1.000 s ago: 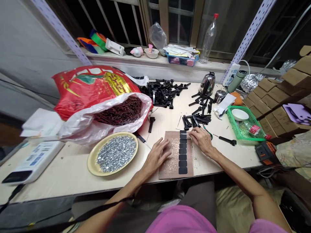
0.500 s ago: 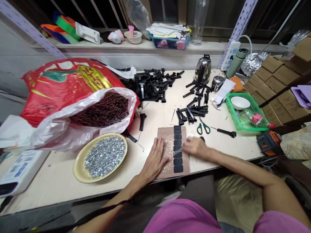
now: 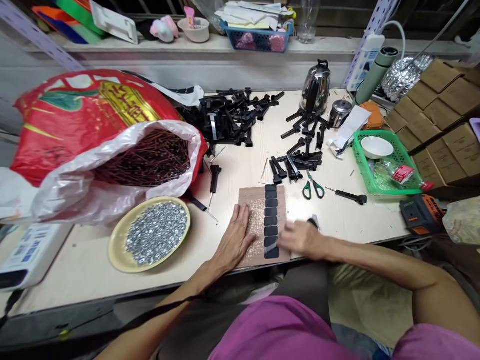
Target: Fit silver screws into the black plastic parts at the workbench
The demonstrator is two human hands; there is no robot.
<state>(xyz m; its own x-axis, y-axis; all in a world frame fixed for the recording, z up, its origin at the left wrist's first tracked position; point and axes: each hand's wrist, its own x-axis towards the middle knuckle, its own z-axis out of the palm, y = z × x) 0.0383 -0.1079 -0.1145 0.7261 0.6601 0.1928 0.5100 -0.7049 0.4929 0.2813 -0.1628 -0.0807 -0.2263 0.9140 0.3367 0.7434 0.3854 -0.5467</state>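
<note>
A brown board (image 3: 252,200) lies at the table's front edge, with light specks on its left half and a column of black rounded pieces (image 3: 271,220) down its right half. My left hand (image 3: 234,240) rests flat on the board's left side, fingers spread. Beside the lower black pieces is my right hand (image 3: 300,240), blurred, fingers bent together around a thin tool whose blade shows near the wrist; a pale, blurred strip crosses the lower pieces by its fingertips. Green-handled scissors (image 3: 313,188) lie just beyond the board.
A yellow bowl of metal bits (image 3: 150,234) and a red sack of dark rods (image 3: 150,160) stand left. Black handled parts (image 3: 232,117) are piled behind. At right are a green basket (image 3: 390,190), a battery tool (image 3: 422,213), a kettle (image 3: 315,87) and cardboard boxes (image 3: 442,115).
My right hand has moved down along the column of black pieces, toward the near end of the board. My left hand stays flat on it. The whole view has shifted slightly.
</note>
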